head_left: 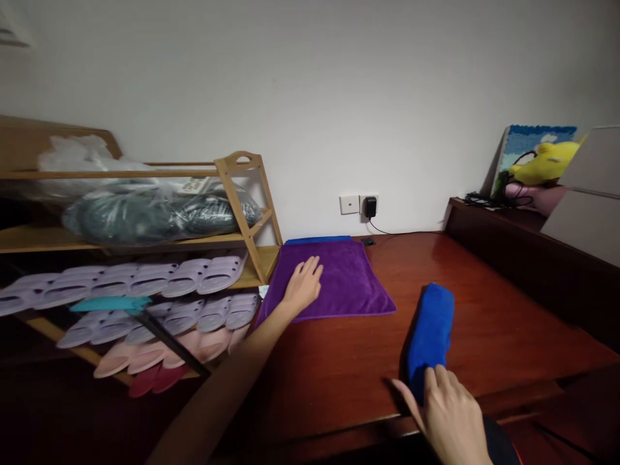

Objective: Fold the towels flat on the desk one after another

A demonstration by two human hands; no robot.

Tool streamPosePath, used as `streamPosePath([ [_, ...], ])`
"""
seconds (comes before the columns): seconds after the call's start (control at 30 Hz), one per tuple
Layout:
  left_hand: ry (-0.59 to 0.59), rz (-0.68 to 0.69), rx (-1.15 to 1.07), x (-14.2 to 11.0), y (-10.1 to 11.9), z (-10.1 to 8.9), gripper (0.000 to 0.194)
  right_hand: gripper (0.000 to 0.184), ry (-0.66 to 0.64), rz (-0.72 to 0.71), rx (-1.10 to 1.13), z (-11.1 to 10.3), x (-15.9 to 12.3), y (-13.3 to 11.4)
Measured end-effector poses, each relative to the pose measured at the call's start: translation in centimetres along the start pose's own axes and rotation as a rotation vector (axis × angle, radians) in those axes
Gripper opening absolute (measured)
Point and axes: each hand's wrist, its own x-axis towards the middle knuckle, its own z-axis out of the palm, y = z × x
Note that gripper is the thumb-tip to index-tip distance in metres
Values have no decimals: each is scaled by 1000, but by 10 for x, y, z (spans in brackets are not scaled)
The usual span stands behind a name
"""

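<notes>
My left hand [304,283] lies flat on a spread purple cloth [346,284], fingers stretched out, with nothing in its grasp. The cloth looks soft and rests on the reddish-brown wooden tabletop [339,374]. A strip of blue cloth [314,240] shows along its far edge. On the right, a blue cloth [433,323] is folded into a long narrow bundle. My right hand [450,407] has its fingers curled over the near end of this bundle, and its thumb sticks out to the left. The undersides of those fingers are hidden.
A wooden rack [265,258] at left carries lilac slippers [186,278], pink slippers and plastic-wrapped bundles [159,216]. A teal-headed tool [113,303] leans before it. A black plug [371,206] sits in the wall socket. A raised ledge [504,232] at right holds a yellow plush toy [545,165].
</notes>
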Motion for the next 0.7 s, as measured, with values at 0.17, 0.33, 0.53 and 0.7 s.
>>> streamPosePath([
  [0.17, -13, 293, -333, -56, 98, -45, 34, 50, -178, -214, 509, -32, -2, -13],
  [0.33, -268, 460, -369, -126, 140, -70, 62, 33, -417, -394, 1023, -31, 23, 35],
  [0.53, -341, 539, -234, -147, 112, -60, 75, 56, -335, -290, 656, 34, 46, 90],
  [0.7, -335, 472, -284, -160, 78, -70, 68, 53, -443, -356, 558, 38, 32, 85],
])
